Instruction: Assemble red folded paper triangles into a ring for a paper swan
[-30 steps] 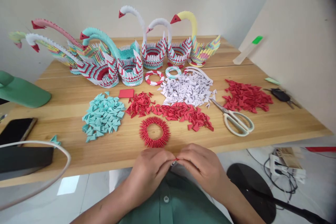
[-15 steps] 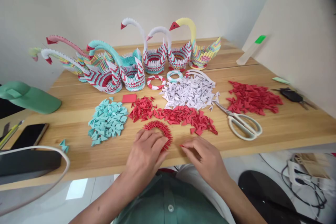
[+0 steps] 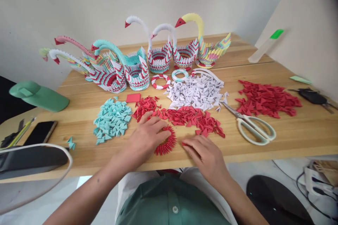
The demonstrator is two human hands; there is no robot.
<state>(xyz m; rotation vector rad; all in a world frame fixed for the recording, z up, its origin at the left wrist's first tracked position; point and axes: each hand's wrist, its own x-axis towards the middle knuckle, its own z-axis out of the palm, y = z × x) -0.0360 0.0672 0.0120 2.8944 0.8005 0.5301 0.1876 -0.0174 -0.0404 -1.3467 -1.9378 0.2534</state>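
A spiky red paper ring [image 3: 170, 144] lies near the table's front edge, its left side hidden under my left hand [image 3: 149, 135]. The fingers of that hand reach over the ring toward a small red heap [image 3: 145, 108]; whether they grip anything is hidden. Right of the ring, my right hand [image 3: 203, 149] pinches a small red paper piece [image 3: 184, 144] between thumb and fingertips. Behind both hands stretches a band of folded red pieces [image 3: 192, 117], with a white pile [image 3: 196, 91] beyond it. Turquoise pieces [image 3: 112, 119] are heaped to the left.
Several paper swans [image 3: 137, 77] stand at the back. White-handled scissors [image 3: 255, 130] and another red pile [image 3: 269, 98] are at the right. A green bottle [image 3: 42, 96], a phone [image 3: 41, 133] and a looping cable [image 3: 70, 161] occupy the left.
My left hand has moved forward from the ring's near edge toward the small red heap. My right hand keeps its pinch on the red piece. The view has shifted slightly.
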